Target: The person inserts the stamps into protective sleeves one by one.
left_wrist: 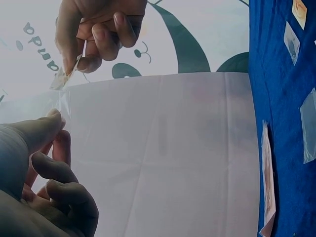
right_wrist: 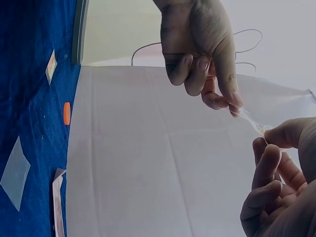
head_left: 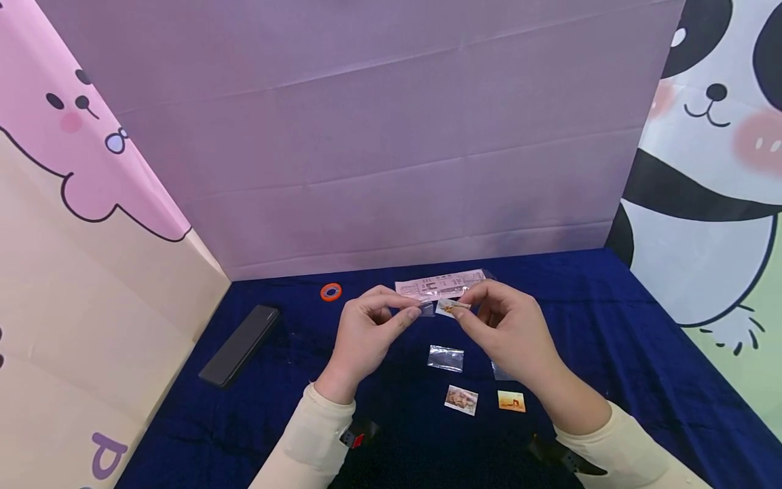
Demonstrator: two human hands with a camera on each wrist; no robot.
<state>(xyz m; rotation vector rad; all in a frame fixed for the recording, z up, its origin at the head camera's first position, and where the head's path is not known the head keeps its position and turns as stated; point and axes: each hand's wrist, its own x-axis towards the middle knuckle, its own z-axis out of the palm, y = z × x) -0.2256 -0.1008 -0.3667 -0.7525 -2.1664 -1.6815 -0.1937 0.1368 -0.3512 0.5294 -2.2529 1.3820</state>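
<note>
Between thumb and forefinger, my left hand (head_left: 368,333) pinches a small clear plastic sleeve (head_left: 426,310). My right hand (head_left: 513,333) pinches a small printed picture card (head_left: 449,307) by its edge. Both are held above the table, and the card meets the sleeve in the left wrist view; whether its edge is inside, I cannot tell. Below the hands lie a clear sleeve (head_left: 446,358) and another sleeve (head_left: 502,371), partly covered by my right hand. Nearer to me are a brownish picture card (head_left: 461,400) and an orange picture card (head_left: 511,401).
Behind the hands lies a pink printed strip (head_left: 442,282) in clear plastic. An orange ring (head_left: 331,292), like a tape roll, sits left of it. A long black case or device (head_left: 239,345) lies on the left of the blue cloth (head_left: 293,421). Fabric walls enclose the table.
</note>
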